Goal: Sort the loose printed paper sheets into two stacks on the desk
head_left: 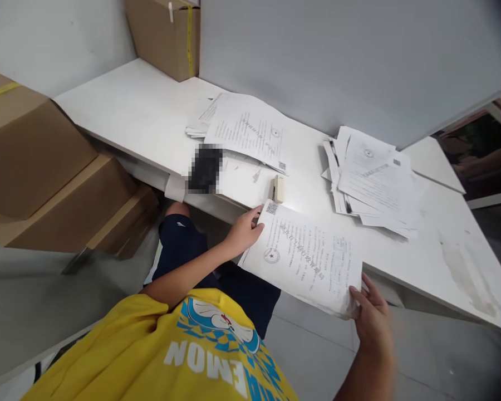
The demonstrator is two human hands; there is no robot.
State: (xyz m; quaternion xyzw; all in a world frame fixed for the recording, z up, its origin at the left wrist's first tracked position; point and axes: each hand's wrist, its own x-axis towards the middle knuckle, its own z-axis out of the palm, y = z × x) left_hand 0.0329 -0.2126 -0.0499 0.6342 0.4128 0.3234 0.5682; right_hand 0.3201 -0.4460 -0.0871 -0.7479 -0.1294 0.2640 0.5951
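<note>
A stack of printed paper sheets (303,259), with a round stamp and a QR code on its top page, is held between my two hands at the table's front edge. My left hand (244,229) pinches the stack near the QR code corner, thumb on top. At the opposite end my right hand (371,309) grips the edge, thumb above and fingers partly hidden underneath. Just beyond the stack, a small beige stapler (277,189) lies on the white table (121,106), close to my left hand.
One paper pile (246,128) lies toward the back wall, and another untidy pile (373,175) is to the right. A pixelated dark object (205,169) sits at the front edge. Cardboard boxes (37,150) stand at left, and another box (167,36) is on the back corner.
</note>
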